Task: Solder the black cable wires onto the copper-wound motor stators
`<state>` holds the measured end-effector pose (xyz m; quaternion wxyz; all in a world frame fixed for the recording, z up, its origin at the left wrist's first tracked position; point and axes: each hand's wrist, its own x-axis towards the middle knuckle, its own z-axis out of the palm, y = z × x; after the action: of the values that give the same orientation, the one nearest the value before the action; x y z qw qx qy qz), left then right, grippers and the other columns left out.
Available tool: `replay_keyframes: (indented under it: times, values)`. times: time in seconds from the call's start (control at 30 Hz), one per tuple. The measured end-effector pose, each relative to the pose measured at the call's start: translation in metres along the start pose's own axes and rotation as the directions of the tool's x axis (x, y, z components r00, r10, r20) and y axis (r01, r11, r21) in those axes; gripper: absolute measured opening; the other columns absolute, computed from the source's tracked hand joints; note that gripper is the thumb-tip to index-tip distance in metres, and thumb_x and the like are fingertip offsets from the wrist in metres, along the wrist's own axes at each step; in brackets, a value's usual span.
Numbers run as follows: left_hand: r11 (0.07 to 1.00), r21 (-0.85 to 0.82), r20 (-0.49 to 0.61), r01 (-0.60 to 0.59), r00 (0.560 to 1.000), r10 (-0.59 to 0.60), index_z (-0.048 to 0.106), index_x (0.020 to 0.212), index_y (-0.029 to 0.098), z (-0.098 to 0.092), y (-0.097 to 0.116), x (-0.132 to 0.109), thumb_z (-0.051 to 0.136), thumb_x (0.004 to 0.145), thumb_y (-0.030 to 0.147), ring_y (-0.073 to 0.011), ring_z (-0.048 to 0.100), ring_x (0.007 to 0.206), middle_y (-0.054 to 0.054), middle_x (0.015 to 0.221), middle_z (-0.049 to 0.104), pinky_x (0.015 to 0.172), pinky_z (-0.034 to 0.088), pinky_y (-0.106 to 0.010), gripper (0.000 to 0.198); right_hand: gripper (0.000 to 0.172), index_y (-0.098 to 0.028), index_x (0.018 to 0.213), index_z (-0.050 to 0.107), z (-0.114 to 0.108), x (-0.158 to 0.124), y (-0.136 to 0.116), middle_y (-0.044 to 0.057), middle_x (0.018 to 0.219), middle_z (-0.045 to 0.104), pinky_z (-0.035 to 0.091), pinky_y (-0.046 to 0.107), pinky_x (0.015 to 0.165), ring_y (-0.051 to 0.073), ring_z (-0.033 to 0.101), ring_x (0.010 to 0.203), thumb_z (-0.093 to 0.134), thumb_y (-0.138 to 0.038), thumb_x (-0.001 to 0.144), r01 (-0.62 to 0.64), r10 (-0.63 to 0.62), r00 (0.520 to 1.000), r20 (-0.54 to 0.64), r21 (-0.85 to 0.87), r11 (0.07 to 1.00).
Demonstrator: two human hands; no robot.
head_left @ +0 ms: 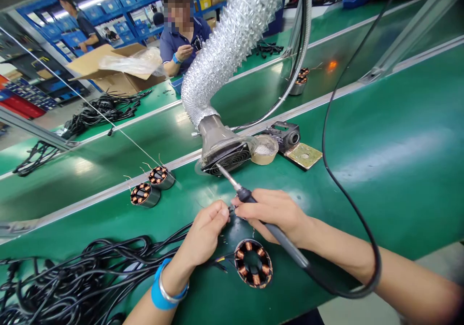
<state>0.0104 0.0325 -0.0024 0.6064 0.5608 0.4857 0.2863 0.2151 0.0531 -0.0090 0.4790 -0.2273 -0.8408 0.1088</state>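
My right hand [281, 214] grips a soldering iron [246, 194], its metal tip pointing up and left in front of the fume extractor's grille. Right beside it, my left hand [206, 231] is closed in a pinch on the end of a black cable [181, 231]. The fingertips of both hands nearly meet there, and the small parts between them are hard to make out. Just below my hands a stator with copper windings [253, 263] lies on the green bench, coloured wire ends beside it. A blue wristband [163, 286] circles my left wrist.
A pile of black cables [72, 281] covers the bench at left. Two stators [152, 185] stand near the metal rail. The fume extractor [221, 144], a round tub [264, 150] and a soldering iron stand [288, 136] are ahead. A co-worker [181, 40] sits across the conveyor.
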Motion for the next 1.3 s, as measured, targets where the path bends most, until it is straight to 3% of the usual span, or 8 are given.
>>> replay_keyframes:
  times: [0.2,0.4,0.57,0.7,0.87,1.07,1.17,1.3]
  values:
    - [0.973,0.201,0.056,-0.117,0.993,0.108,0.05,0.078,0.019,-0.001,0.009,-0.002,0.039,0.099,0.047,-0.0132,0.033,0.063,0.003,0.07,0.042,0.058,0.027,-0.026,0.036,0.021,-0.018,0.103,0.063,0.009,0.011,0.009,-0.002,0.061,0.052,0.037,0.026,0.053,0.013,0.048,0.055,0.042,-0.017,0.1,0.178,-0.178,0.984,-0.004,-0.068,0.982]
    - [0.82,0.555,-0.027,-0.139,0.982,0.185,0.046,0.08,0.019,0.0,0.02,-0.007,0.033,0.102,0.038,-0.0151,0.042,0.071,0.002,0.076,0.047,0.068,0.031,-0.029,0.032,0.022,-0.019,0.103,0.062,0.007,-0.002,0.006,-0.001,0.067,0.058,0.043,0.024,0.056,0.013,0.053,0.058,0.05,-0.006,0.09,0.065,-0.065,0.998,-0.018,-0.025,0.998]
    - [0.907,0.404,-0.019,-0.122,0.99,0.141,0.043,0.077,0.02,0.0,0.013,-0.004,0.034,0.101,0.044,-0.0134,0.038,0.067,0.003,0.072,0.044,0.063,0.03,-0.027,0.035,0.027,-0.018,0.109,0.062,0.011,-0.004,0.0,0.0,0.069,0.058,0.045,0.024,0.056,0.014,0.053,0.06,0.052,-0.005,0.087,0.023,-0.024,0.999,-0.034,-0.025,0.999]
    - [0.997,0.073,0.011,-0.015,1.0,0.014,0.043,0.073,0.019,0.004,0.005,0.001,0.044,0.095,0.051,-0.0101,0.025,0.056,0.007,0.061,0.032,0.051,0.023,-0.023,0.039,0.032,-0.019,0.114,0.061,0.017,-0.004,-0.005,0.002,0.071,0.059,0.046,0.025,0.057,0.015,0.055,0.064,0.052,-0.004,0.088,0.014,-0.015,0.999,-0.04,-0.037,0.999]
    - [0.953,-0.281,0.009,0.118,0.993,-0.12,0.039,0.069,0.021,0.012,0.0,0.004,0.061,0.084,0.053,-0.0067,0.012,0.046,0.012,0.052,0.022,0.042,0.009,-0.022,0.042,0.03,-0.019,0.112,0.061,0.013,-0.005,-0.01,0.003,0.073,0.063,0.05,0.026,0.061,0.015,0.059,0.066,0.052,-0.004,0.087,-0.051,0.047,0.994,-0.101,-0.038,0.998]
    - [0.934,-0.341,-0.055,0.105,0.99,-0.132,0.044,0.07,0.02,0.013,-0.002,0.003,0.066,0.079,0.052,-0.0046,0.011,0.042,0.014,0.047,0.023,0.039,0.008,-0.02,0.04,0.022,-0.02,0.103,0.059,-0.01,-0.011,-0.004,0.004,0.084,0.07,0.056,0.031,0.072,0.019,0.067,0.076,0.064,-0.021,0.082,-0.19,0.166,0.98,0.107,0.274,0.943]
    - [0.938,-0.333,-0.079,0.097,0.988,-0.13,0.044,0.069,0.02,0.015,-0.002,0.003,0.066,0.079,0.054,-0.0046,0.011,0.042,0.013,0.047,0.024,0.039,0.01,-0.019,0.042,0.016,-0.021,0.098,0.059,0.0,-0.016,-0.001,0.002,0.077,0.069,0.056,0.029,0.071,0.016,0.066,0.072,0.065,-0.014,0.084,-0.123,0.114,0.992,0.047,0.283,0.951]
    - [0.951,-0.295,-0.125,0.088,0.984,-0.13,0.042,0.068,0.02,0.019,-0.004,0.001,0.065,0.079,0.057,-0.005,0.012,0.044,0.012,0.05,0.024,0.04,0.012,-0.018,0.045,0.023,-0.022,0.102,0.06,0.022,-0.019,-0.001,0.003,0.079,0.068,0.057,0.03,0.072,0.016,0.066,0.072,0.06,-0.006,0.086,-0.069,0.078,0.99,-0.115,0.079,0.994]
